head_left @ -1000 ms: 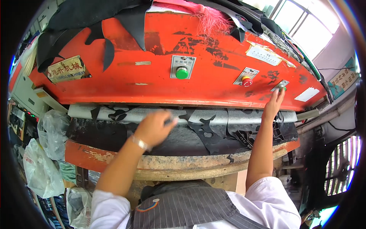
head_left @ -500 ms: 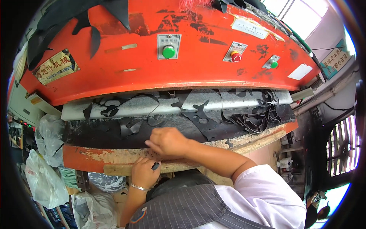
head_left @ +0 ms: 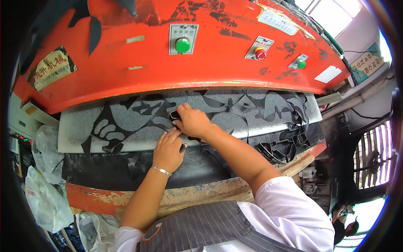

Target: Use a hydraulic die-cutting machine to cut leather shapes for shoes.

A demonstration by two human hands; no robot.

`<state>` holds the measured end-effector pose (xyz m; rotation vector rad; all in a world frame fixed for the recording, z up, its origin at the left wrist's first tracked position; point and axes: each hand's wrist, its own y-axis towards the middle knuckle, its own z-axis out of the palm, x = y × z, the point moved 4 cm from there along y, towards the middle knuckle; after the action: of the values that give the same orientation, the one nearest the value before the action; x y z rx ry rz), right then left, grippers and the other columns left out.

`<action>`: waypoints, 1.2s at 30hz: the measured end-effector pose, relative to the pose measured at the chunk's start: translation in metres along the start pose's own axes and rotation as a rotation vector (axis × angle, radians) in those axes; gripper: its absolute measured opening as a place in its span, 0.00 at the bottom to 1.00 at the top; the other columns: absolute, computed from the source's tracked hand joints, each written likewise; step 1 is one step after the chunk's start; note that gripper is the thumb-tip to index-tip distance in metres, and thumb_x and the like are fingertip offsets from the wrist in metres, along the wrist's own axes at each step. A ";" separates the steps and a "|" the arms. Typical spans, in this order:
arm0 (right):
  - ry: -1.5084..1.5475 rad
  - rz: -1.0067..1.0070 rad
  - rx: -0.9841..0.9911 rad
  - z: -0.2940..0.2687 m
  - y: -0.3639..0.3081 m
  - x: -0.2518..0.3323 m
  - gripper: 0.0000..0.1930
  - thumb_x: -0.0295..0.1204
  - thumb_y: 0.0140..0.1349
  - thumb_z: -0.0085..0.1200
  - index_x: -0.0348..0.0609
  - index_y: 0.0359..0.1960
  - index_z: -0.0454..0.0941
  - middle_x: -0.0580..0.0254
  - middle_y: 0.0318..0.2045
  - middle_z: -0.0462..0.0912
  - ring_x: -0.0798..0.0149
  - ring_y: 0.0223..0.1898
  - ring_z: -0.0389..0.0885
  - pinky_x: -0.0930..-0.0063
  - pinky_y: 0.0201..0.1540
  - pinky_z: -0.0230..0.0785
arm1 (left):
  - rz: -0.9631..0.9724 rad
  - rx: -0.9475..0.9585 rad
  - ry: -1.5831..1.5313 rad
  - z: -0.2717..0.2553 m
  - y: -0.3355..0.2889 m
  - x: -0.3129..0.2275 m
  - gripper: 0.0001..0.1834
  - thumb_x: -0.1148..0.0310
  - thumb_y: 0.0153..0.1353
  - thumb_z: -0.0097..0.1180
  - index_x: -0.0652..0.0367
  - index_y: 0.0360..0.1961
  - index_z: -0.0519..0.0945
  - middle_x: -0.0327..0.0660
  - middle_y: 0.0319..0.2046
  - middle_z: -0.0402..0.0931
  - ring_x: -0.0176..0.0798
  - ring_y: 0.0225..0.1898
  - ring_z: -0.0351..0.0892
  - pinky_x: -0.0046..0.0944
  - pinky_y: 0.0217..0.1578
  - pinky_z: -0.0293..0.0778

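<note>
My right hand (head_left: 194,122) is over the middle of a pale cutting board (head_left: 75,134). Its fingers close on a small dark ring-shaped piece (head_left: 175,115), which looks like a small cutting die. Just nearer to me, my left hand (head_left: 168,151) reaches to the board's front edge, fingertips close to the right hand. A small black piece (head_left: 182,148) sticks out beside its thumb; its kind is unclear. Black sheet material (head_left: 105,122) with cut-out openings lies across the board. To the right rests a larger black strip-metal cutting die (head_left: 279,149).
A red press beam (head_left: 138,50) spans the far side, with a green button (head_left: 182,45), a red knob (head_left: 260,53) and another green button (head_left: 301,64). Black scraps (head_left: 95,33) hang at its upper left. Plastic bags (head_left: 48,199) stand at left; a worn wooden edge (head_left: 201,193) runs nearest me.
Both hands have moved forward from the wooden edge to the board. More of the board now shows in front of the beam. The view has shifted slightly.
</note>
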<state>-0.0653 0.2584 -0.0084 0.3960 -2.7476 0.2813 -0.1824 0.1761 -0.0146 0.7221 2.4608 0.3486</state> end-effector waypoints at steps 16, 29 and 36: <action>0.196 0.211 -0.174 -0.021 -0.046 -0.042 0.39 0.36 0.54 0.56 0.44 0.68 0.56 0.27 0.51 0.72 0.33 0.51 0.75 0.54 0.55 0.69 | -0.027 0.033 -0.234 0.031 -0.004 -0.030 0.12 0.63 0.56 0.61 0.62 0.27 0.78 0.50 0.56 0.73 0.55 0.62 0.65 0.54 0.63 0.56; 0.158 -0.351 -0.041 -0.028 -0.049 -0.091 0.41 0.38 0.42 0.72 0.58 0.62 0.70 0.65 0.61 0.74 0.57 0.70 0.58 0.47 0.72 0.39 | -0.034 0.084 -0.247 0.042 -0.001 -0.032 0.12 0.60 0.55 0.62 0.59 0.24 0.80 0.47 0.62 0.69 0.51 0.63 0.60 0.54 0.62 0.51; 0.201 -0.359 -0.150 -0.025 -0.057 -0.089 0.34 0.38 0.42 0.73 0.48 0.54 0.76 0.51 0.59 0.74 0.53 0.66 0.65 0.47 0.70 0.45 | -0.029 0.119 -0.216 0.035 0.003 -0.031 0.11 0.62 0.54 0.63 0.58 0.22 0.79 0.47 0.62 0.69 0.51 0.63 0.60 0.55 0.62 0.51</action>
<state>0.0403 0.2317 -0.0102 0.7617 -2.4248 0.0200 -0.1393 0.1643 -0.0286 0.7322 2.2987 0.1073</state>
